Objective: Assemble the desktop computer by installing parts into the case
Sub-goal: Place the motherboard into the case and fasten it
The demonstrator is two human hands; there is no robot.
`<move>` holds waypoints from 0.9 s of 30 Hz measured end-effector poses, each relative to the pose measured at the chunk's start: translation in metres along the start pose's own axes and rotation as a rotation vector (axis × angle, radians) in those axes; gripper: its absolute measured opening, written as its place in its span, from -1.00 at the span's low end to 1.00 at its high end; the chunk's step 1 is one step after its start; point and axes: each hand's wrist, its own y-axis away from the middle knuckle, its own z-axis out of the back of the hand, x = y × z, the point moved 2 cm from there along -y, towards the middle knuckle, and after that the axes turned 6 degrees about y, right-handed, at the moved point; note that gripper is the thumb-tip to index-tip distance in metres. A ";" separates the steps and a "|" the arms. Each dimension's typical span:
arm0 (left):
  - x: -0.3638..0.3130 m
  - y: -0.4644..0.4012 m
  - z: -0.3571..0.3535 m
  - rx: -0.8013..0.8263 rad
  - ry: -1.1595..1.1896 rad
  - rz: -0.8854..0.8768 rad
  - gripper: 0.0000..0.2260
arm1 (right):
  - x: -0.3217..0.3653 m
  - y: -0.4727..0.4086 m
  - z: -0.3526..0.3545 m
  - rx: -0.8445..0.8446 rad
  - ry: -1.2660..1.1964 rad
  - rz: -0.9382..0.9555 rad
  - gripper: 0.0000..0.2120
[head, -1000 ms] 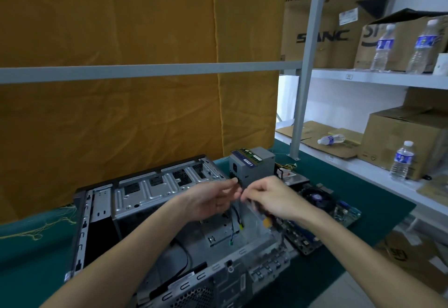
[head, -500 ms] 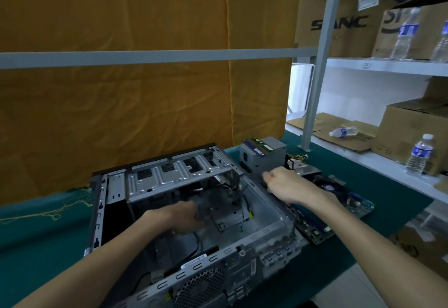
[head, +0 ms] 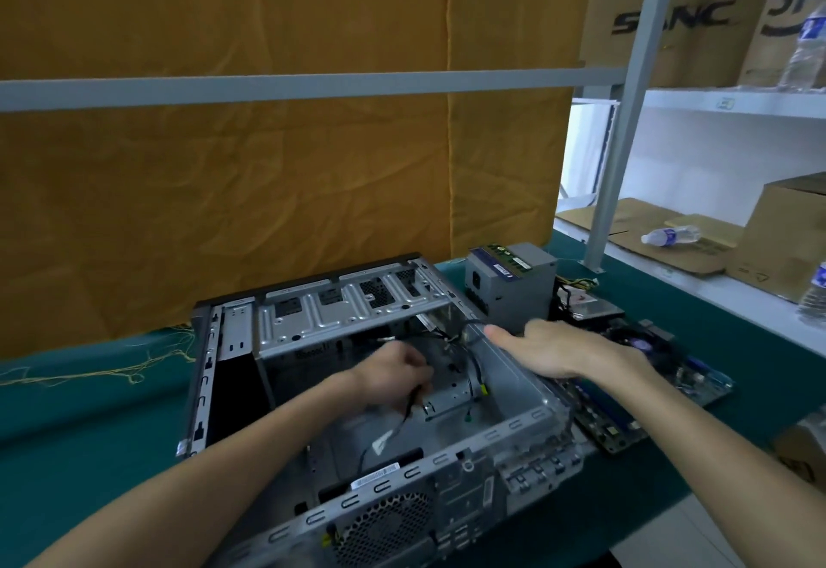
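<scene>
Case (head: 514,427): left hand (head: 393,373) pinches cable (head: 409,406).

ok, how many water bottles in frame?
3, others may be hidden: a water bottle upright on the upper shelf, one lying on flattened cardboard, one cut off at the right edge.

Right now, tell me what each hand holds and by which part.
The left hand grips a black cable inside the case, near the cable's upper end. The right hand holds nothing; it rests flat over the case's right wall.
</scene>
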 end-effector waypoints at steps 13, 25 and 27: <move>-0.047 0.004 0.032 -0.076 1.011 -0.086 -0.83 | 0.076 0.006 -0.006 0.012 -0.576 0.482 -0.70; -0.035 0.003 0.085 -0.412 -0.101 -0.474 -0.77 | 0.101 -0.056 0.081 -0.337 -1.016 0.395 -0.79; -0.036 0.001 0.093 -0.369 0.031 -0.492 -0.67 | 0.112 -0.074 0.083 -0.342 -0.985 0.375 -0.80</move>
